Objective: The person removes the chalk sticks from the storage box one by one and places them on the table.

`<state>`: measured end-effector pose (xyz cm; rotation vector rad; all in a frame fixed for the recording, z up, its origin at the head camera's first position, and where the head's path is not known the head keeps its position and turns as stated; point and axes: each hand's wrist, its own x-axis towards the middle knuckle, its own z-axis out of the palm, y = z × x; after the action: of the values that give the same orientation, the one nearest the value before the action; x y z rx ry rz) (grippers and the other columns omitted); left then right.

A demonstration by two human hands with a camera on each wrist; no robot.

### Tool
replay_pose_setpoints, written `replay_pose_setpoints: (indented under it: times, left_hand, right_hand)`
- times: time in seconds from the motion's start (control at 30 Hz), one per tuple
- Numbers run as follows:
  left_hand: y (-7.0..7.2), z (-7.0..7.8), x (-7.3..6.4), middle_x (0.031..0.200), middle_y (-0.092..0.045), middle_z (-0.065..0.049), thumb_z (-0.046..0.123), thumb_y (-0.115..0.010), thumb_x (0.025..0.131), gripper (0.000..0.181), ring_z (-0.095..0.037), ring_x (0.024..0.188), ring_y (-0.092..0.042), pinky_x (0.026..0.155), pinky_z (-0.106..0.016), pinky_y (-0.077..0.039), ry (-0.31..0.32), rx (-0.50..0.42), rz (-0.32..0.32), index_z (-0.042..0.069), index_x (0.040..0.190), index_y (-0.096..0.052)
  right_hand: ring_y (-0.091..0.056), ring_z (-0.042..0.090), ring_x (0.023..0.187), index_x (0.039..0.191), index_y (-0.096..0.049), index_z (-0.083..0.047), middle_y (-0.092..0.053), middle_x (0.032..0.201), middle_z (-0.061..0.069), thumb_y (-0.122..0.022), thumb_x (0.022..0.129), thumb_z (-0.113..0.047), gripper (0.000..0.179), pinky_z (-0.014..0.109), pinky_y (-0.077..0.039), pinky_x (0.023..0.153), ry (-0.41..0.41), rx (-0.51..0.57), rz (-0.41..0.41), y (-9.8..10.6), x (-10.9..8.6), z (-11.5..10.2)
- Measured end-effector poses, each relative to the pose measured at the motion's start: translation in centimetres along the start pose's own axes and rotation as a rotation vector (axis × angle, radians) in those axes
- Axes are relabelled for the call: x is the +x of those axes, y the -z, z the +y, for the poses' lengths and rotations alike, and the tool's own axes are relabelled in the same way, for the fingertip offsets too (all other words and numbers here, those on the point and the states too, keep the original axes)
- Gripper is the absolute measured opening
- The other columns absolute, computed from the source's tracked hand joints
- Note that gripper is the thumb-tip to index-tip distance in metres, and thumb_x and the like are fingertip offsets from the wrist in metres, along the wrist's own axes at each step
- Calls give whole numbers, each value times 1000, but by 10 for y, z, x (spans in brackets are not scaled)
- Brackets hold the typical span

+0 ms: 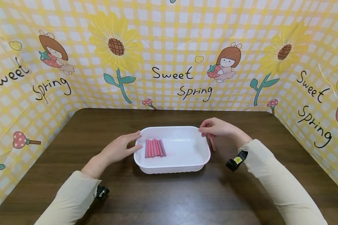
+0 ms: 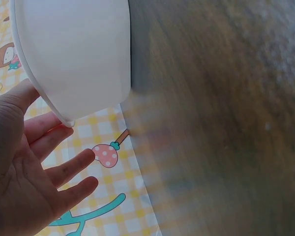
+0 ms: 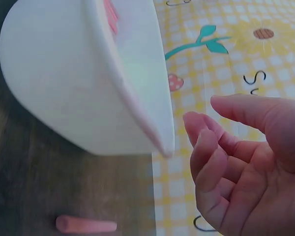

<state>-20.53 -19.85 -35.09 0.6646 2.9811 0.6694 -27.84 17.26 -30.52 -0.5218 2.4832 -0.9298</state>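
A white tray [image 1: 171, 166] stands on the table. Inside it, at the left, several pink and mauve chalk sticks [image 1: 155, 148] lie side by side in a row. My left hand [image 1: 119, 147] is at the tray's left end, thumb and forefinger over the rim, the last two fingers loose below it in the left wrist view. Close to the right back corner of the tray is my right hand [image 3: 246, 167], its fingers loosely curled and thumb apart from them, nothing between. A single reddish chalk stick [image 1: 212, 143] lies on the table just outside the tray's right end.
The dark wooden table [image 1: 169, 200] runs back to a yellow checked cloth [image 1: 169, 43] with printed flowers and figures, which also hangs along both sides. A black wrist camera [image 1: 236, 160] is strapped to the right wrist, another [image 1: 102, 192] to the left.
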Motion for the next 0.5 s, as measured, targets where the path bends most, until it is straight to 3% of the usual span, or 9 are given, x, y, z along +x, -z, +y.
replay_pose_setpoints:
  times: [0.27, 0.5]
  left_hand:
    - [0, 0, 0, 147, -39, -13, 37, -56, 92, 55, -36, 134, -40, 107, -55, -34, 3, -1, -1, 6, 137, -46]
    - [1, 0, 0, 147, -39, -13, 38, -56, 92, 56, -36, 134, -40, 107, -55, -34, 9, 3, -8, 7, 138, -46]
  right_hand:
    - [-51, 11, 61, 107, -59, 2, -66, 93, 17, -56, 93, -26, 31, 22, -47, 57, 39, -26, -38, -7, 6, -18]
    - [-54, 14, 66, 107, -60, -1, -67, 93, 13, -56, 93, -26, 29, 22, -47, 60, 34, -42, -77, -16, 13, -34]
